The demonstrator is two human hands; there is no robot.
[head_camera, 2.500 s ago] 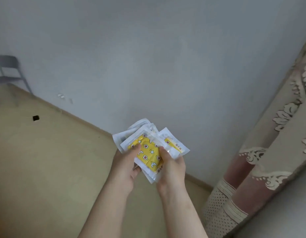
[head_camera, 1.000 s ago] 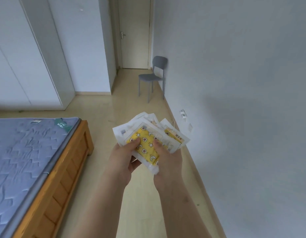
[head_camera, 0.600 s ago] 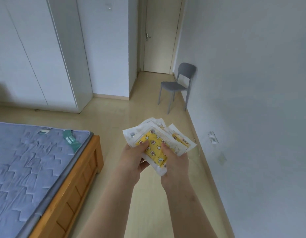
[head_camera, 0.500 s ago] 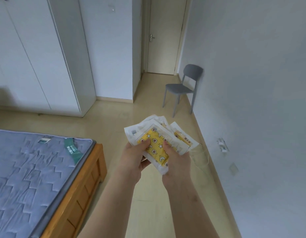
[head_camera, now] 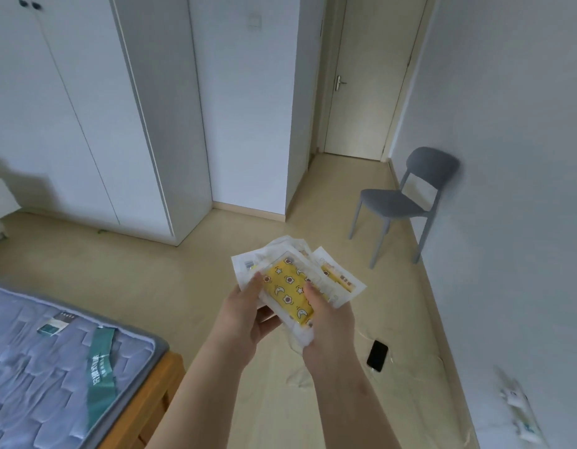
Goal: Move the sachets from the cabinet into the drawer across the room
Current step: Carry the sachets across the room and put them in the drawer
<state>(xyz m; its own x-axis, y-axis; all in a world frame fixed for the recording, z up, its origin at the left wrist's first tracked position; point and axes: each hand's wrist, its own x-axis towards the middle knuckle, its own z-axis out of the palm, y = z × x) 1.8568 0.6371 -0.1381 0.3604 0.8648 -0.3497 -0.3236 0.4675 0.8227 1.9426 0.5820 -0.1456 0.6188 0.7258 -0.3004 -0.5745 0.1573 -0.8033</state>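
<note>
The person is carrying a fanned stack of sachets [head_camera: 288, 286] in front of the body, above the floor [head_camera: 183, 280]. The top one is showing a yellow patterned pad inside a clear wrapper. The left hand [head_camera: 245, 315] is gripping the stack's near left edge, thumb lying on top and fingers curling beneath. The right hand [head_camera: 327, 322] is pinching the near right corner the same way, thumb pressing on the yellow sachet. No drawer is showing in this view, so the step in hand is probably the walk across the room. To do it well, both thumbs should be bearing down firmly, because the slick wrappers are splaying apart at the far edge and the loose ones on the right could be slipping out. Squaring the fan into a tighter pile would be making the carry safer. A phone [head_camera: 377, 350] is lying on the floor just ahead and to the right, so the feet should be passing left of it, between the bed [head_camera: 70, 367] and the chair [head_camera: 400, 202].
</note>
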